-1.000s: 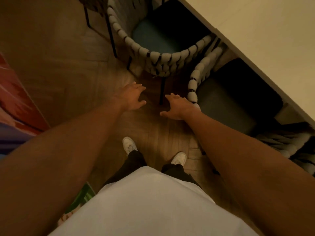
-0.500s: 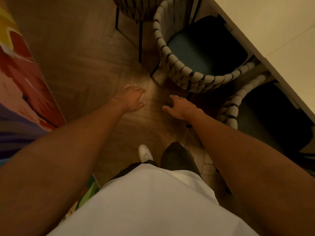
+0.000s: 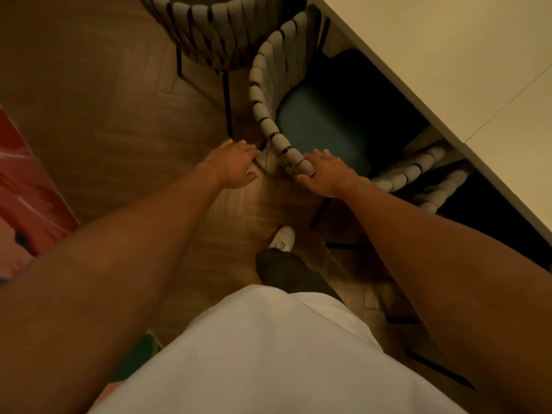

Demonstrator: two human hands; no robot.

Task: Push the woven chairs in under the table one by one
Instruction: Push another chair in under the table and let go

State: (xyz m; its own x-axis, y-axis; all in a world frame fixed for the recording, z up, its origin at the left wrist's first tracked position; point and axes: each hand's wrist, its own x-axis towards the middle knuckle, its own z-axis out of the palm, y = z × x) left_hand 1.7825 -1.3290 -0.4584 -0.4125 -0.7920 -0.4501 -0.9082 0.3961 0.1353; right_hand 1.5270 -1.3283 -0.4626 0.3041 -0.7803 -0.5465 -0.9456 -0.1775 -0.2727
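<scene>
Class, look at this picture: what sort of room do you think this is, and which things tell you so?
Probably a dining area in a home: grey woven-rope chairs with dark seat cushions stand along a pale table on a wooden herringbone floor.

Far woven chair [image 3: 215, 28] gets chopped off by the top edge, seat not visible. Middle chair [image 3: 270, 109] has its front lost in shadow under the table [image 3: 418, 49]. Right hand [image 3: 327, 171] covers part of that rim; contact unclear.
</scene>
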